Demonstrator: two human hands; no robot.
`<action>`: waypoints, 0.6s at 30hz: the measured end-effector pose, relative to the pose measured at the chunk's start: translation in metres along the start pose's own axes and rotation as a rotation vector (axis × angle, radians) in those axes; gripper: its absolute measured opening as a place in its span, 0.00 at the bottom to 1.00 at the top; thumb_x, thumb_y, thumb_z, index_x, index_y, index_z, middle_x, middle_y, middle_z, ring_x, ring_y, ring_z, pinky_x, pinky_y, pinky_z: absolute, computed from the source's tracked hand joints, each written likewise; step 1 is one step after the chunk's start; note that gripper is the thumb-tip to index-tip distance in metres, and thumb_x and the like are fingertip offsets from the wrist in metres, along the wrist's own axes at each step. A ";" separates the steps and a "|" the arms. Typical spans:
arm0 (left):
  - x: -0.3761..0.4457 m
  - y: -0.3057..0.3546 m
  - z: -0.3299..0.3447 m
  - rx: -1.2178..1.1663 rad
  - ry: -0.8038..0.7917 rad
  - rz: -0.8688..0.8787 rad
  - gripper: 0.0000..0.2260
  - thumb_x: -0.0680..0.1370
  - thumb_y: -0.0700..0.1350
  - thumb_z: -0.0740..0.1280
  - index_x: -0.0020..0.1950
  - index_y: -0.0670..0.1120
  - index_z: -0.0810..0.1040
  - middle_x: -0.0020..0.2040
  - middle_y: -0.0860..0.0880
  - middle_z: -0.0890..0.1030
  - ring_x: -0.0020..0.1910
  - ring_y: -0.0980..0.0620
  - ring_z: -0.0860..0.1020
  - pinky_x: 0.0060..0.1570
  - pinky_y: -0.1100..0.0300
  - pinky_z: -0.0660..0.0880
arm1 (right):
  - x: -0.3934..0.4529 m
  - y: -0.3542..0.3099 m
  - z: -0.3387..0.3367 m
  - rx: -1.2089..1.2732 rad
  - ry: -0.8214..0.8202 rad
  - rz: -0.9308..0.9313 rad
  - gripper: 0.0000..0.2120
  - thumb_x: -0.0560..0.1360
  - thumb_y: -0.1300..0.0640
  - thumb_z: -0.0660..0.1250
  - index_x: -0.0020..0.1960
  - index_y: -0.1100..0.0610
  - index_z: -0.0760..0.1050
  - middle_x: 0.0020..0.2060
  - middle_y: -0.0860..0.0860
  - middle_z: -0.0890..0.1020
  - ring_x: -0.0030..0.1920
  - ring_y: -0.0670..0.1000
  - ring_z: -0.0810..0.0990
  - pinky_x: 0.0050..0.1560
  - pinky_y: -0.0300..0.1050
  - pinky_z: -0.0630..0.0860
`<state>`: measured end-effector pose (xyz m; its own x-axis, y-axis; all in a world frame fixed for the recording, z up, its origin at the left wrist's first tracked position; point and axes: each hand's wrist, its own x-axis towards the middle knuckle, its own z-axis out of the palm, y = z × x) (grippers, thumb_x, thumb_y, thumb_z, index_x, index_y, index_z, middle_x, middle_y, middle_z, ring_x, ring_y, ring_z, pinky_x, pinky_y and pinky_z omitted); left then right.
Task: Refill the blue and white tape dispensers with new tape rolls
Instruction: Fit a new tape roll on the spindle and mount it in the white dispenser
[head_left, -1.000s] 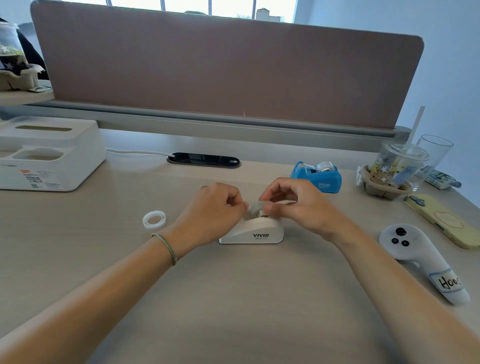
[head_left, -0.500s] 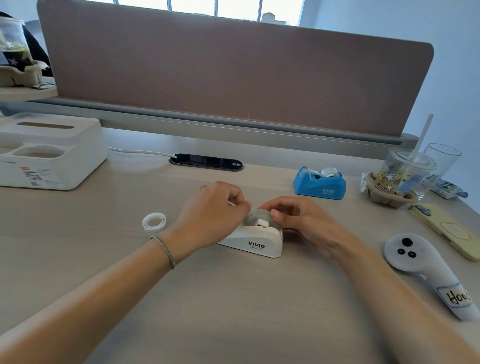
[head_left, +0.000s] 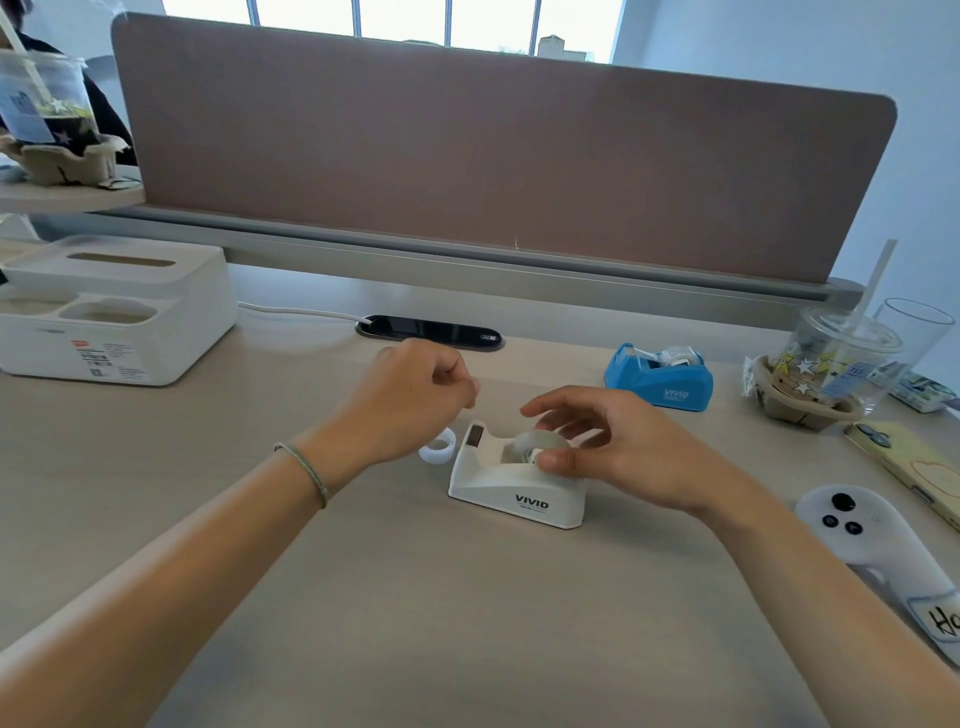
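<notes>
The white tape dispenser (head_left: 511, 491) stands on the desk in the middle, with a clear tape roll (head_left: 535, 446) seated in its cradle. My right hand (head_left: 613, 449) is over the roll, thumb and fingers touching its sides. My left hand (head_left: 410, 397) hovers just left of the dispenser's cutter end, fingers curled with thumb and forefinger pinched; whether it holds a tape end I cannot tell. An empty white tape core (head_left: 439, 447) lies on the desk under the left hand. The blue tape dispenser (head_left: 660, 382) sits further back on the right with a roll in it.
A white organiser box (head_left: 114, 322) is at the back left. A black cable port (head_left: 431, 332) sits ahead. On the right stand a plastic cup in a cardboard holder (head_left: 826, 369), a glass (head_left: 909, 332), a yellow phone (head_left: 904, 467) and a white controller (head_left: 872, 540).
The left hand has lifted off the white dispenser and pulled back to the left. The right hand stays on the roll, now seated in the cradle. The dispenser has turned slightly.
</notes>
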<state>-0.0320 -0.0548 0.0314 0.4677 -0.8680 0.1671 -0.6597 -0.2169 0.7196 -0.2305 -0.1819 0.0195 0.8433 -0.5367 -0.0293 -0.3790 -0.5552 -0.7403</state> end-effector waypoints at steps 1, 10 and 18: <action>0.000 -0.001 0.000 0.010 -0.006 0.000 0.10 0.78 0.45 0.67 0.37 0.48 0.84 0.40 0.52 0.86 0.45 0.50 0.83 0.45 0.55 0.78 | -0.001 -0.002 -0.001 -0.013 0.022 -0.013 0.16 0.74 0.47 0.75 0.61 0.42 0.80 0.53 0.42 0.84 0.56 0.44 0.82 0.61 0.46 0.79; -0.006 0.002 0.019 0.043 -0.119 0.056 0.09 0.79 0.46 0.66 0.43 0.51 0.85 0.44 0.56 0.85 0.46 0.58 0.79 0.48 0.60 0.73 | 0.006 -0.001 0.010 -0.126 0.291 0.006 0.13 0.75 0.43 0.72 0.39 0.52 0.83 0.37 0.45 0.84 0.41 0.44 0.80 0.46 0.42 0.76; -0.007 0.001 0.025 0.022 -0.099 0.071 0.09 0.80 0.47 0.65 0.43 0.52 0.83 0.43 0.56 0.85 0.47 0.56 0.81 0.45 0.64 0.74 | 0.010 0.015 0.014 0.371 0.149 0.114 0.05 0.75 0.54 0.75 0.44 0.55 0.83 0.39 0.49 0.84 0.41 0.47 0.79 0.46 0.44 0.76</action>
<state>-0.0505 -0.0598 0.0139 0.3600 -0.9210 0.1489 -0.7020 -0.1623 0.6934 -0.2221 -0.1867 -0.0008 0.7288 -0.6831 -0.0478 -0.2808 -0.2344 -0.9307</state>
